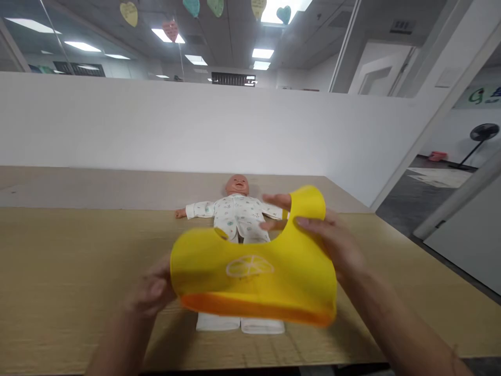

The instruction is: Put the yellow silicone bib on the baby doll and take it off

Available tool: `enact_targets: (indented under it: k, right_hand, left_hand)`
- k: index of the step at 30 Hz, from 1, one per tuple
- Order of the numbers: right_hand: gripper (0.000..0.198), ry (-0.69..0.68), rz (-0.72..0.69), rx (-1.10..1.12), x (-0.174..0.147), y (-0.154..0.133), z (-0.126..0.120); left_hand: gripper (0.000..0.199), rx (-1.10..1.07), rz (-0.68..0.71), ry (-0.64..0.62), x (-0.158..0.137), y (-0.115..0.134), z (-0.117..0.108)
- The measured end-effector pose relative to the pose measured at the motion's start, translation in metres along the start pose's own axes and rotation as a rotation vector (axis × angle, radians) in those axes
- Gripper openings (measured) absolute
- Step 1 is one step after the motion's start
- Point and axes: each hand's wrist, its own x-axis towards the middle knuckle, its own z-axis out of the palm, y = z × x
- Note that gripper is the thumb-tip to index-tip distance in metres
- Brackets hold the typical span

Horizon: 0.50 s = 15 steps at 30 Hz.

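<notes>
A yellow baby bib (254,284) with a pale lemon-slice print and an orange lower edge is held up in the air between both hands. My right hand (332,235) grips it at the right neck strap, with the fingers partly behind it. My left hand (156,287), somewhat blurred, closes on its left side; those fingertips are hidden behind the bib. Beyond it a baby doll (237,184) lies face up on the table, head away from me, arms out, dressed in a white patterned top. White trouser legs (262,326) show below the bib, which covers the doll's middle.
The wooden table (78,271) runs wide to both sides, with a greyish strip along its back. Behind it stands a white wall (156,125) with glass above. To the right are a doorway and a black fan (484,132).
</notes>
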Motion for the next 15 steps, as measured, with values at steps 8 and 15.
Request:
enact_targets:
  k: [8, 15]
  right_hand:
    - [0.032, 0.121, -0.191, -0.104, 0.081, -0.017, -0.001]
    - [0.02, 0.21, -0.221, -0.115, 0.157, -0.009, -0.034]
  left_hand:
    - [0.039, -0.312, -0.069, -0.061, 0.086, 0.056, 0.011]
    - [0.047, -0.172, 0.054, 0.145, 0.167, 0.042, -0.001]
